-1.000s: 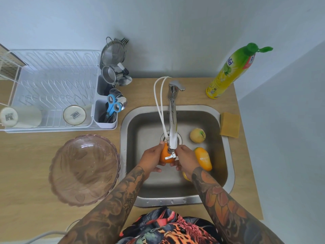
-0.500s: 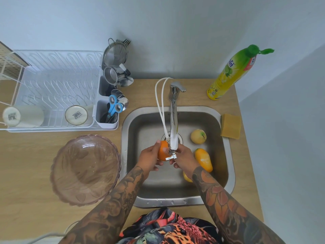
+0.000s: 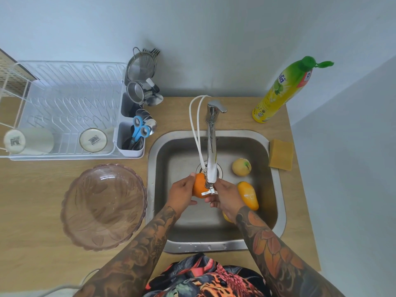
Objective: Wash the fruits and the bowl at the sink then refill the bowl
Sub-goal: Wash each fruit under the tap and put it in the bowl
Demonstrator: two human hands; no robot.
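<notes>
Under the tap's spout (image 3: 211,168), over the steel sink (image 3: 276,189), my left hand (image 3: 182,195) grips an orange (image 3: 199,185) from its left side. My right hand (image 3: 225,196) curls round the same orange from the right, partly behind the spout end. A yellow-orange mango (image 3: 248,196) lies in the basin right of my right hand. A pale yellow-green apple (image 3: 241,166) rests behind it. Another yellow fruit (image 3: 226,217) peeks out below my right wrist. The clear pinkish glass bowl (image 3: 102,206) stands empty on the wooden counter left of the sink.
A white dish rack (image 3: 64,108) with two upturned cups and a cutlery caddy holding scissors (image 3: 139,129) and strainers sits at the back left. A yellow dish-soap bottle (image 3: 280,93) stands back right, and a sponge (image 3: 281,154) lies on the sink's right rim.
Both hands have turned the orange slightly under the spout and lifted it a little toward the tap. The other fruits and the bowl have not moved.
</notes>
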